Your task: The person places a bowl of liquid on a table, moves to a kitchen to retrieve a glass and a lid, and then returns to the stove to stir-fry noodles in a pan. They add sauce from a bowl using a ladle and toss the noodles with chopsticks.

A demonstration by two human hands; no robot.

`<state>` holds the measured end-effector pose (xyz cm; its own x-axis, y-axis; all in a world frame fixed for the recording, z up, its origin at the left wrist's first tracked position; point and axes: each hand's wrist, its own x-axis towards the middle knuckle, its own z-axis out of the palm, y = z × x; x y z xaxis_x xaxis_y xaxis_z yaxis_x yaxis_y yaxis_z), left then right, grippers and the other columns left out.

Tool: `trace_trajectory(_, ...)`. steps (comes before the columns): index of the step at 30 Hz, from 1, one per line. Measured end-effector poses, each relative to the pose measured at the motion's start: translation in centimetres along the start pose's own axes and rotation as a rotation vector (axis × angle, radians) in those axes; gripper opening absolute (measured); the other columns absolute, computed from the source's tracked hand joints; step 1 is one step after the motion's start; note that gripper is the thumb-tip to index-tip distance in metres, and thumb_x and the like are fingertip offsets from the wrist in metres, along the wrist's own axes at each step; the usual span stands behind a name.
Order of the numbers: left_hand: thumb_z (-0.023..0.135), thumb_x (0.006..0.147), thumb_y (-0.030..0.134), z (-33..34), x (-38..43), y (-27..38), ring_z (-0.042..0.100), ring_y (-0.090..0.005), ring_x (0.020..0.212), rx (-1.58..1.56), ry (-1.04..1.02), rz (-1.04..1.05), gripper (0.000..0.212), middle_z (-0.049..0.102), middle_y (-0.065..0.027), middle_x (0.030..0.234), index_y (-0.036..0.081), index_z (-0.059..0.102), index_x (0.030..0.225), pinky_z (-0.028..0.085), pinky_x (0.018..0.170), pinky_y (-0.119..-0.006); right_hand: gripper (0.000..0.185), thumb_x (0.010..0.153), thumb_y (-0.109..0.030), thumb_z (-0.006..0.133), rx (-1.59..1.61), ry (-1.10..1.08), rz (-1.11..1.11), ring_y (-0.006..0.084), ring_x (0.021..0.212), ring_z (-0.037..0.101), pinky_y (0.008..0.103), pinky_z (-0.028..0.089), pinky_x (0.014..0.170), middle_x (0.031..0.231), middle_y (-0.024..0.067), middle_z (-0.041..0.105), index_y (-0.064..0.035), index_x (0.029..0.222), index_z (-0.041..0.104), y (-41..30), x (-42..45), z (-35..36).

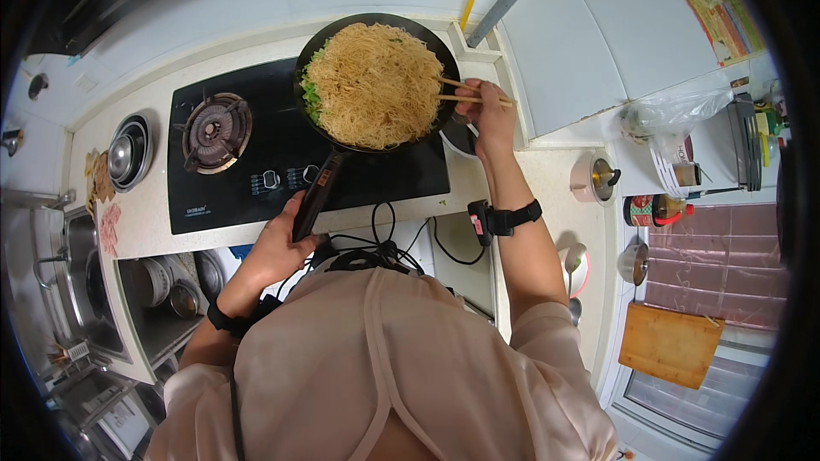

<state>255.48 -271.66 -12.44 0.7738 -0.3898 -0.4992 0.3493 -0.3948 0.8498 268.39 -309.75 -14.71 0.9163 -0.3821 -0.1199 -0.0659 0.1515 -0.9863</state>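
A dark frying pan [303,116] sits over the right side of the black gas hob [384,180]. Its long handle [318,195] points towards me, and my left hand [280,244] is closed around the handle's end. Thin noodles [378,86] heap high in the pan, with chopped green vegetables [312,93] showing along the left side. My right hand [488,114] grips a pair of wooden chopsticks [471,100] at the pan's right rim. The chopstick tips reach the right edge of the noodles; whether they go into the heap is hard to tell.
Left of the pan is a bare gas burner [214,132], then nested metal bowls [130,152]. A sink [96,282] lies far left. Along the right counter stand a pink pot [583,178] and a bowl with a spoon [576,269]. Black cables [384,250] hang before my waist.
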Motion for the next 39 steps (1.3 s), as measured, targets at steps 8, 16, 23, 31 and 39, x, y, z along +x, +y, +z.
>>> trace_trajectory(8,0.061,0.090,-0.003,0.8,0.8,-0.2,0.051,-0.0086,0.052,-0.009,0.015,0.028,0.077,0.057,-0.0013,0.074,-0.005,0.026,0.159,0.042,0.048,-0.025,0.034,0.104,-0.023,0.058,-0.279,-0.113,-0.101,0.0201,0.065,0.072,0.0296,0.059,0.059,0.083,0.0163,0.073,0.0078,0.100,0.072,-4.7,1.5,0.5)
trace_trajectory(16,0.062,0.089,0.001,0.7,0.6,-1.2,0.058,-0.0142,0.053,0.020,0.043,0.014,0.075,0.059,-0.0070,0.071,-0.006,0.030,0.157,0.047,0.050,-0.030,0.030,0.105,-0.020,0.054,-0.338,-0.117,0.201,0.0226,0.071,0.074,0.0320,0.064,0.064,0.090,0.0166,0.073,0.0057,0.102,0.070,-3.3,-0.2,-4.4)
trace_trajectory(23,0.064,0.088,0.003,0.3,-0.2,0.1,0.056,-0.0145,0.051,0.128,0.035,-0.019,0.077,0.058,-0.0062,0.069,-0.003,0.030,0.158,0.046,0.051,-0.030,0.025,0.102,-0.012,0.053,0.053,0.077,0.186,0.0279,0.069,0.074,0.0362,0.065,0.060,0.088,0.0163,0.070,0.0087,0.097,0.066,2.7,-1.3,3.4)
trace_trajectory(31,0.063,0.088,0.002,0.7,0.1,0.1,0.053,-0.0119,0.050,0.159,0.045,0.038,0.077,0.056,-0.0028,0.067,-0.005,0.030,0.157,0.043,0.050,-0.027,0.025,0.101,-0.011,0.052,0.018,0.066,0.162,0.0299,0.072,0.074,0.0364,0.067,0.068,0.094,0.0181,0.070,0.0098,0.097,0.066,-0.5,-0.2,4.4)
trace_trajectory(39,0.064,0.087,0.004,0.9,-0.4,-1.6,0.062,-0.0204,0.052,0.165,0.064,-0.013,0.075,0.061,-0.0129,0.070,-0.004,0.034,0.155,0.050,0.053,-0.035,0.029,0.103,-0.017,0.054,-0.286,-0.145,0.105,0.0250,0.069,0.073,0.0327,0.064,0.064,0.085,0.0160,0.071,0.0063,0.099,0.070,-4.1,0.6,5.4)
